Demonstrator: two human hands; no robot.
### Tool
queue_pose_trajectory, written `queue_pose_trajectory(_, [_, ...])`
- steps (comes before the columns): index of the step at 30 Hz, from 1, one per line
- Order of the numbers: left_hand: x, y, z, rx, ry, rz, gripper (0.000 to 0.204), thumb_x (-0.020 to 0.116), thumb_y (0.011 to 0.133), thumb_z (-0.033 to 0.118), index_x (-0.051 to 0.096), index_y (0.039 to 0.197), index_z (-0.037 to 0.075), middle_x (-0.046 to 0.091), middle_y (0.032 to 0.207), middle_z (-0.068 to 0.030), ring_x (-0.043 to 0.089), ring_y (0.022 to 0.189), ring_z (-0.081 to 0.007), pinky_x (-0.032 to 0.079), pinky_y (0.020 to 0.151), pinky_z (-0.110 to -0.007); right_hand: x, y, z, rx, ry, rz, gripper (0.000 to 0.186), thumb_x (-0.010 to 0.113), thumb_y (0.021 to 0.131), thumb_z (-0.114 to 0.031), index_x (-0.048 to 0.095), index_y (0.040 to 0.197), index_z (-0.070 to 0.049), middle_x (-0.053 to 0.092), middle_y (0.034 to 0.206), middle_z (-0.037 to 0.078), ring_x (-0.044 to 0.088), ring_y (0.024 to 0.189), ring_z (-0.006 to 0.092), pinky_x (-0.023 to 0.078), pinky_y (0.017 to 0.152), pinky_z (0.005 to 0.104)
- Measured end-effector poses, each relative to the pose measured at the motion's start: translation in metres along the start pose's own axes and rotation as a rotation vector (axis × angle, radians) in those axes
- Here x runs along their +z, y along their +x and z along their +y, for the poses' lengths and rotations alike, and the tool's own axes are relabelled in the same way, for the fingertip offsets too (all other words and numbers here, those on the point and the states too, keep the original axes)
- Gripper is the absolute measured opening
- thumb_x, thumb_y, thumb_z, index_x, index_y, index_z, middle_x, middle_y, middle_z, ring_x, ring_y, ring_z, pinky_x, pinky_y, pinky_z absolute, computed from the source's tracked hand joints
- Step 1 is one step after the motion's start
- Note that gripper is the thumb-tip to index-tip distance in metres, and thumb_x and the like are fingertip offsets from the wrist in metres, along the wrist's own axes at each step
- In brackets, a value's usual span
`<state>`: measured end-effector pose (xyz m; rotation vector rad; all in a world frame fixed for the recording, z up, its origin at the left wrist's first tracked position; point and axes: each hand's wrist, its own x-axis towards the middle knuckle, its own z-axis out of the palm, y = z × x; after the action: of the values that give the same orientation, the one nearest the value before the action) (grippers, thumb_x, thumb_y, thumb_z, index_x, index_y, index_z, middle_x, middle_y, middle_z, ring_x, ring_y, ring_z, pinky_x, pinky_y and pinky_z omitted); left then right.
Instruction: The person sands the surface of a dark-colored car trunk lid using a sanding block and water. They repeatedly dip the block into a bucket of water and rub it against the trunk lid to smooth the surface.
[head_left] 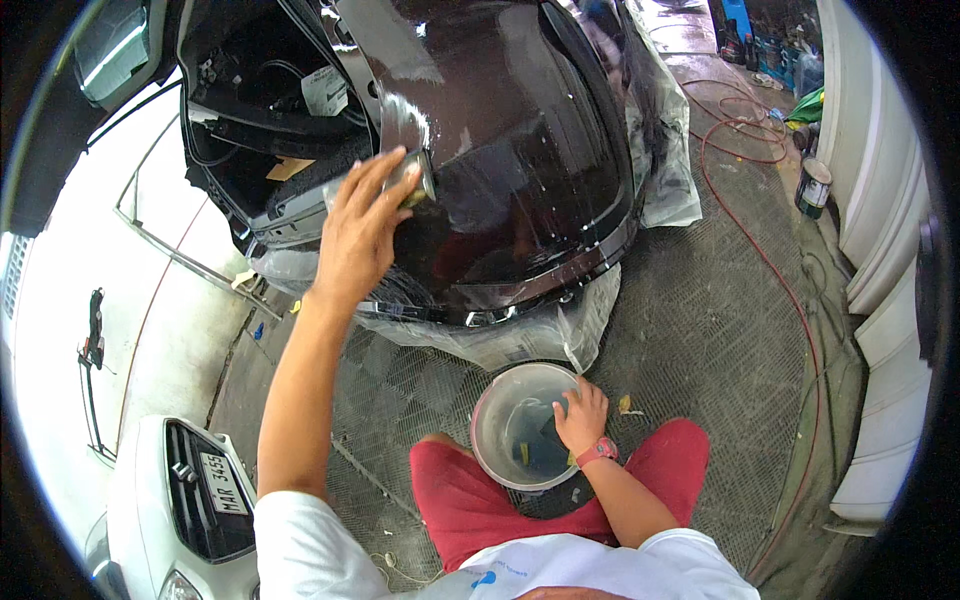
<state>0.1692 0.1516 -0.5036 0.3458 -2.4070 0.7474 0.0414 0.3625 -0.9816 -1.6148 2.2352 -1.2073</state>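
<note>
My left hand (365, 215) grips a small flat pad (420, 178), greenish at its lower edge, against the wet, glossy dark car body panel (520, 180), beside the open cavity at left. My right hand (580, 420) is over the right side of a round plastic bucket (485, 430) between my red-clad knees, fingers apart and slightly bent. The bucket holds water and small yellowish pieces (524, 453); whether my fingertips touch the water I cannot tell. Crumpled plastic sheeting (665, 190) covers the panel's right side and lower edge.
A white car front (150, 500) stands at lower left by a white wall (60, 300). A red hose (760, 260) runs along the right floor, near a can (813, 188), white panels (880, 250) and bundled cloth (830, 400). Assorted containers (770, 70) stand at upper right.
</note>
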Motion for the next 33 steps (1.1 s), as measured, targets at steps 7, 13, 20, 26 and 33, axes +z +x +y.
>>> queue_pose_trajectory(7, [0.001,0.050,-0.016,0.006,0.056,0.087,0.058,0.072,0.096,0.001,0.068,0.152,0.015,0.063,0.159,-0.0137,0.061,0.142,-0.0413,0.046,0.124,-0.054,0.000,-0.004,-0.010,0.011,0.015,-0.048,0.033,0.082,0.093,-0.029,0.079,0.115,-0.005,0.059,0.154,0.017,0.053,0.140,0.0421,0.040,0.118,0.0588])
queue_pose_trajectory(13, [0.002,0.023,-0.026,-0.012,0.068,0.061,0.061,0.069,0.096,-0.005,0.068,0.154,0.014,0.062,0.161,-0.0156,0.059,0.145,-0.0421,0.043,0.127,-0.054,-0.002,-0.003,-0.004,0.006,0.028,-0.049,0.035,0.082,0.092,-0.029,0.078,0.116,-0.005,0.058,0.153,0.017,0.053,0.139,0.0428,0.040,0.118,0.0593])
queue_pose_trajectory(20, [0.009,0.030,-0.016,-0.024,0.006,0.114,0.057,0.069,0.096,-0.003,0.069,0.151,0.014,0.063,0.159,-0.0172,0.060,0.144,-0.0428,0.041,0.127,-0.058,0.000,-0.003,-0.004,0.004,0.006,-0.042,0.034,0.082,0.093,-0.029,0.077,0.116,-0.005,0.057,0.156,0.017,0.053,0.140,0.0426,0.039,0.119,0.0599])
queue_pose_trajectory(26, [0.001,0.057,-0.031,0.010,0.081,0.115,0.056,0.070,0.096,-0.003,0.070,0.149,0.014,0.063,0.160,-0.0163,0.061,0.143,-0.0417,0.043,0.127,-0.057,0.004,-0.005,-0.008,0.000,0.046,-0.038,0.034,0.081,0.093,-0.029,0.077,0.116,-0.005,0.058,0.155,0.017,0.053,0.140,0.0425,0.038,0.120,0.0596])
queue_pose_trajectory(33, [0.025,0.053,0.007,0.008,0.042,0.140,0.060,0.073,0.093,-0.003,0.069,0.150,0.014,0.065,0.156,-0.0158,0.061,0.141,-0.0418,0.046,0.124,-0.055,0.001,-0.003,-0.002,0.000,0.021,-0.012,0.033,0.082,0.093,-0.029,0.077,0.116,-0.006,0.059,0.153,0.017,0.054,0.139,0.0422,0.039,0.119,0.0595])
